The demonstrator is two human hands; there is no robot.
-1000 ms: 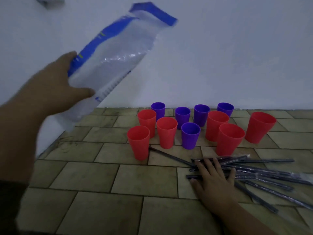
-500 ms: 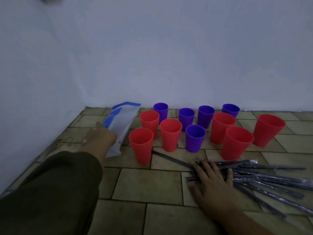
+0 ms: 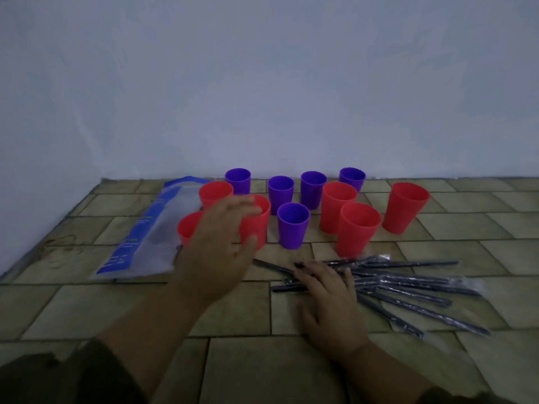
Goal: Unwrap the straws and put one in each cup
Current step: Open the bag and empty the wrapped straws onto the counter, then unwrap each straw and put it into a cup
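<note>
Right hand (image 3: 329, 298) flat, fingers straight, on wrapped straws (image 3: 402, 282); left hand (image 3: 221, 243) relaxed, empty, before red cups (image 3: 358, 228).

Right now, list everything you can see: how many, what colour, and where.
Red cups: six, red, upright on the floor, two partly hidden by the left hand.
Purple cups: five, purple, upright, four in the back row by the wall, one among the red.
Straws: loose pile, count unclear, dark in clear wrappers, on the floor in front of the cups, to the right.
Bag: one, blue and clear, flat on the floor left of the cups.
Floor: beige tiles.
Wall: pale, behind the cups.
Left hand: fingers spread, blurred, in front of the left red cups; contact unclear.
Right hand: fingers flat on the straws' left ends.
</note>
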